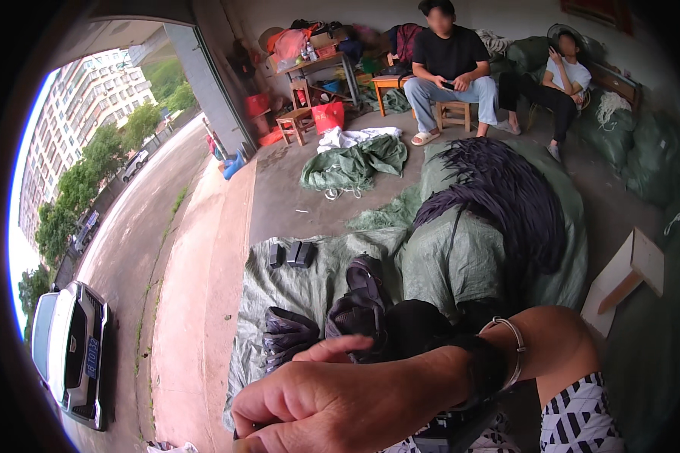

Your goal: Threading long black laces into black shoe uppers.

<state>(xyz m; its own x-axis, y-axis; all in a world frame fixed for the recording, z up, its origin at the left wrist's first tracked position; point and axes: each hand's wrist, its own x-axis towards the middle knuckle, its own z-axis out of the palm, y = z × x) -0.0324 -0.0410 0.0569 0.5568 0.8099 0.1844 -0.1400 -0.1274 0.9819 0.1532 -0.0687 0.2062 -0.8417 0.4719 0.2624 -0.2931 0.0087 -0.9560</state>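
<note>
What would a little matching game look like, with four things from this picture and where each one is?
Column one:
1. Right hand
2. Dark strands
3. Nearest car
4. Small black objects

Column two:
A. Lying on a spread green sheet
B. Outside, at the far left of the picture
C. Close to the camera, at the lower edge, back of the hand showing
D. Heaped over a big green bundle

Right pairs: 1-C, 2-D, 3-B, 4-A
</note>
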